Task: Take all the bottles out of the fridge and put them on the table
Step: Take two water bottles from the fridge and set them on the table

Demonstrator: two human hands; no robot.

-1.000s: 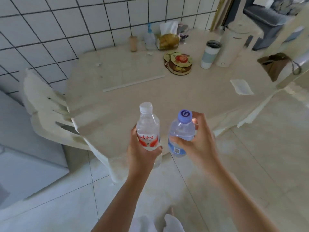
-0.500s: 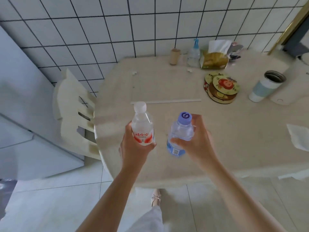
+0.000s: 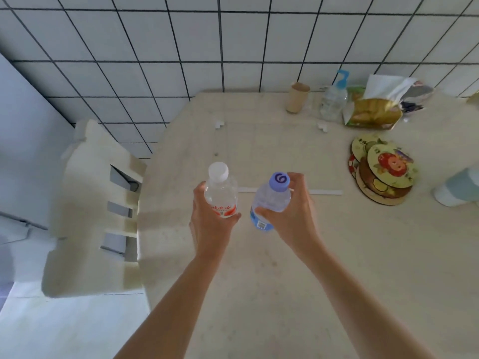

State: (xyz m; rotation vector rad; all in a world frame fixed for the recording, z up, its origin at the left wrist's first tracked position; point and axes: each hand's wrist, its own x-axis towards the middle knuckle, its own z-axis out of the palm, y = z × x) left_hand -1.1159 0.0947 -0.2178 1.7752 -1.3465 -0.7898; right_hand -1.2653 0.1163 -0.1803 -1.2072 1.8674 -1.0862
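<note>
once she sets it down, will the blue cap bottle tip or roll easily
The blue cap bottle is tall and narrow, so a nudge could probably tip it. It is round, so once over it would likely roll across the flat table. It looks like thin clear plastic, so probably squashy under the right hand.

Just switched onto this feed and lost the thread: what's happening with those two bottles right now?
A person holds one water bottle in each hand above the table. The left hand grips the white-capped bottle with the red label; the right hand grips the purple-capped bottle with the blue label. Both are upright, and it cannot be told whether either touches the tabletop yet. A chair stands at the table's left edge, and a stack of coasters lies to the right.
</note>
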